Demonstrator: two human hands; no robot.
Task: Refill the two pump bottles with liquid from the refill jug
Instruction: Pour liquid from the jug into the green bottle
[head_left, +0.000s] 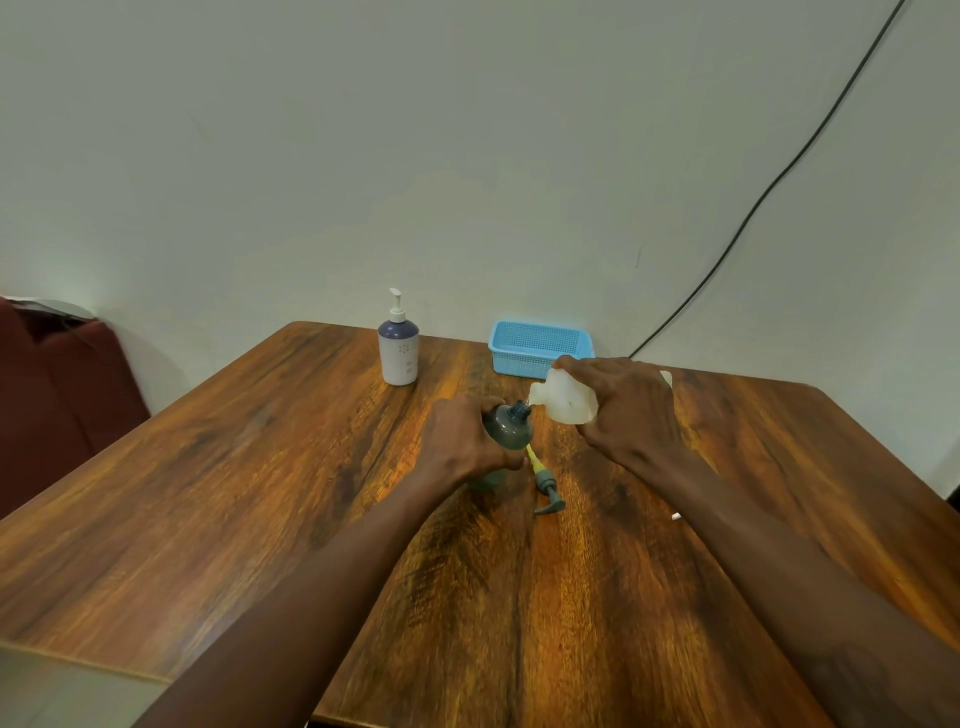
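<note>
I am looking down on a wooden table with strong dark grain, pushed against a plain pale wall. Nearest to me my two bare forearms reach forward over the wood. Just beyond them, at about 6 o'clock from the bottle I am holding, the removed grey pump head lies on its side on the table, its yellowish dip tube pointing back towards that bottle, and a small white scrap sits out at 3 o'clock from it (too small for me to tell what it is). My left hand is wrapped tight around the grey translucent bottle, fingers closed on its body, its open neck uppermost. My right hand is clamped over the top of the white refill jug, which is tipped to the left so that its spout sits right at the bottle's neck, at about 2 o'clock from it; I cannot make out a stream of liquid. Further back, at 11 o'clock from my hands, the second pump bottle, white with a dark blue shoulder and a white pump, stands upright. At 1 o'clock a light blue mesh basket sits near the table's far edge, and a black cable runs diagonally up the wall behind it.
</note>
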